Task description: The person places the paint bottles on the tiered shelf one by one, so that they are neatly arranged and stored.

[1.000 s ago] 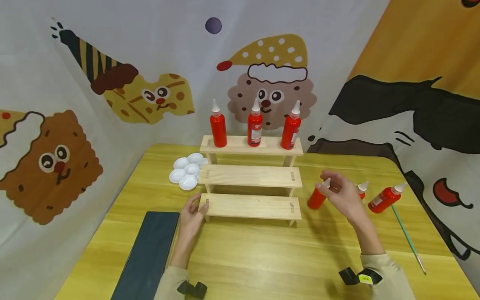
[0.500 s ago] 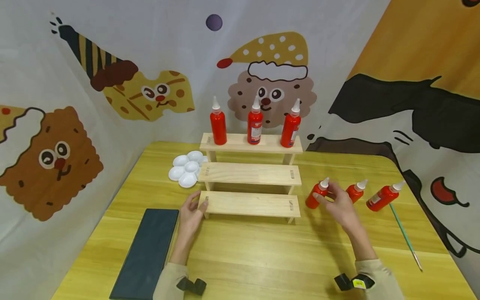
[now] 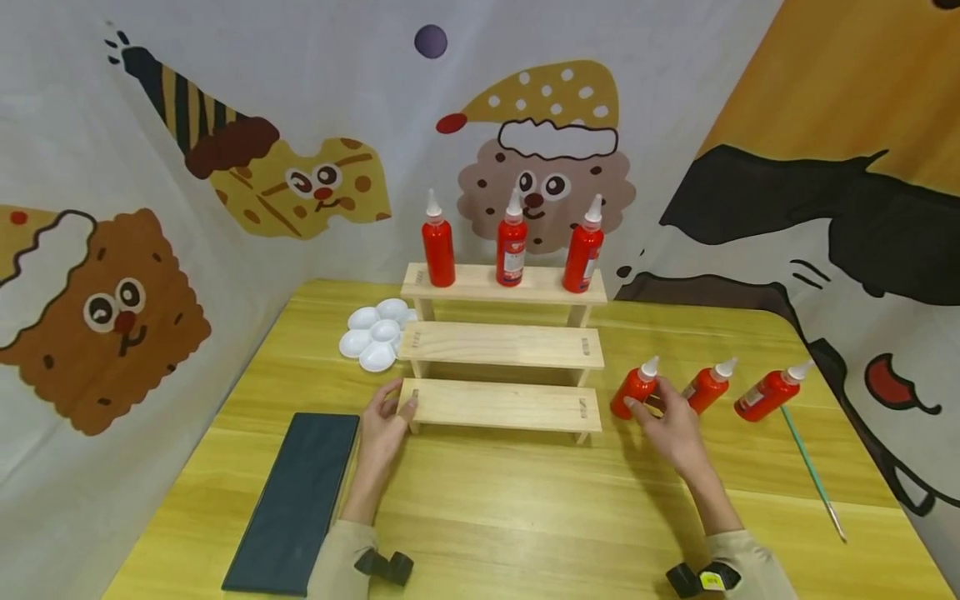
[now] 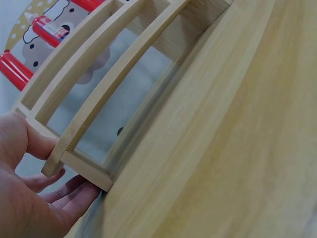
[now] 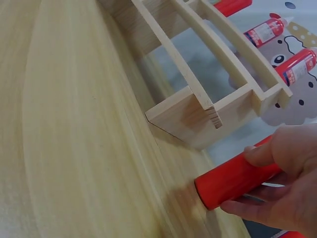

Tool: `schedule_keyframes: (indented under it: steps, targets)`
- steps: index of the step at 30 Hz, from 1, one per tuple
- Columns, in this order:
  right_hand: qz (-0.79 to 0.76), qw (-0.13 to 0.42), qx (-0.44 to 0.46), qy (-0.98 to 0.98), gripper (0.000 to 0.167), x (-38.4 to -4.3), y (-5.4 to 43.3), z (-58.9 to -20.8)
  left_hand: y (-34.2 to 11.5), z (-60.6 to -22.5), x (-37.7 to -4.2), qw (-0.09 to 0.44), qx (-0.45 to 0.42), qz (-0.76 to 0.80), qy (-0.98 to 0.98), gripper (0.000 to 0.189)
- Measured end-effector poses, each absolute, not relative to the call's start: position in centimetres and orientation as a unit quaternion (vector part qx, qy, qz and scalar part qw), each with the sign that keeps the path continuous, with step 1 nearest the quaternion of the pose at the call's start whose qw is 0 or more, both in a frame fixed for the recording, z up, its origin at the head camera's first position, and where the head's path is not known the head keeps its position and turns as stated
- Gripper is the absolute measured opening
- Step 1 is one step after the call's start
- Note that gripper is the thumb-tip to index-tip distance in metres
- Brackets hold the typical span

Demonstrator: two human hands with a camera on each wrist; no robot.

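Note:
A three-step wooden shelf (image 3: 498,406) stands mid-table. My left hand (image 3: 384,431) holds the left end of its lowest step. In the left wrist view, the thumb of that hand (image 4: 34,191) lies on the step, with fingers around the end and beside the leg. To the shelf's right, my right hand (image 3: 672,431) grips a red squeeze bottle (image 3: 632,395) with a white nozzle. The right wrist view shows thumb and fingers on both sides of this bottle (image 5: 235,178); its base is at or close to the tabletop. Three similar bottles (image 3: 512,254) stand on the top step.
Two more red bottles (image 3: 767,396) stand at the right, beside a thin green-handled paintbrush (image 3: 808,467). A white flower-shaped palette (image 3: 377,354) lies behind the shelf's left side. At the front left is a dark flat board (image 3: 296,500). A patterned cloth (image 3: 360,83) hangs behind.
My right hand has come down and left from above the bottle to grip its body. The bottle has barely moved. My left hand has stayed on the shelf end.

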State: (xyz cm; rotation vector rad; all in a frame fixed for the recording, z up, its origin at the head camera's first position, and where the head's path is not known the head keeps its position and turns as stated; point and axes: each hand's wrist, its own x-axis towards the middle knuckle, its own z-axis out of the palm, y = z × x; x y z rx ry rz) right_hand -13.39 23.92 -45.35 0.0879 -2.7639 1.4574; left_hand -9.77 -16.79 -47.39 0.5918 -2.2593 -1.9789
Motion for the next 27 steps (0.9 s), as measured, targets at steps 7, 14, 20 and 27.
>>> schedule_keyframes:
  steps: [7, 14, 20, 27]
  targets:
    - [0.457, 0.068, 0.031, -0.886, 0.042, -13.2, 23.5, -44.8, -16.8, -47.4, -9.9, 0.035, 0.194, -0.649, -0.735, 0.051]
    - [0.456, 0.125, 0.051, -0.879, 0.038, -13.3, 23.1, -42.9, -16.8, -47.6, -9.9, 0.034, 0.199, -0.645, -0.737, 0.051]
    - [0.455, 0.156, 0.066, -0.874, 0.037, -13.3, 23.1, -41.1, -16.9, -47.6, -10.1, 0.031, 0.200, -0.648, -0.735, 0.052]
    - [0.471, 0.172, 0.092, -0.860, 0.040, -13.3, 22.6, -39.3, -16.8, -47.6, -10.1, 0.038, 0.193, -0.649, -0.735, 0.049]
